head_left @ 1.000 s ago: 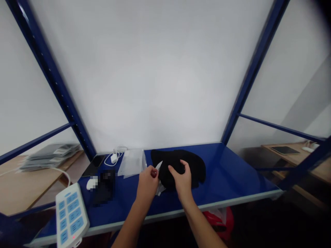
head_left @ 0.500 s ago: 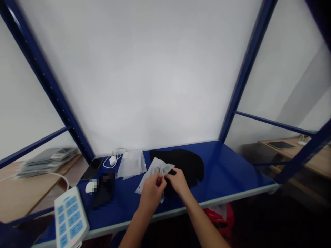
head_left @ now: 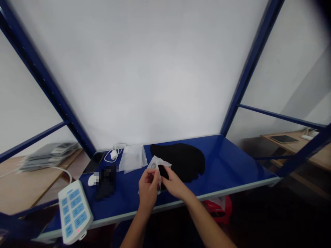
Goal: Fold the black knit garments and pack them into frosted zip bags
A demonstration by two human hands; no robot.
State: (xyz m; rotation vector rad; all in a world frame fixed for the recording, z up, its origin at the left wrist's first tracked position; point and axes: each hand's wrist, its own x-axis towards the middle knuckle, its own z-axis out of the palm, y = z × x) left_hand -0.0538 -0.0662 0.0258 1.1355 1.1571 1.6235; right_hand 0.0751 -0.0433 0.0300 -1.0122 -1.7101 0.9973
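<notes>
My left hand (head_left: 149,186) is closed, its fingers pinching a frosted plastic bag (head_left: 165,162) over the front half of the desk. Close beside it, my right hand (head_left: 174,183) has its fingertips at the bag's side, holding a small black piece, apparently cloth (head_left: 162,171), against or inside the bag; which of the two I cannot tell. Just behind the hands lies a flat heap of black cloth (head_left: 186,158). A small stack of the same frosted bags (head_left: 132,158) rests to the left of the heap.
Along the blue desk's (head_left: 219,165) left side are a white charger with cable (head_left: 113,154), a dark phone (head_left: 97,157), a white mouse (head_left: 92,180) and a pixelated dark item (head_left: 106,187). A white power strip (head_left: 74,210) sits at the front left corner. Blue frame posts (head_left: 249,69) flank the desk.
My right hand now has a small black piece at the bag. The bag is gathered more upright between both hands. The view has shifted slightly.
</notes>
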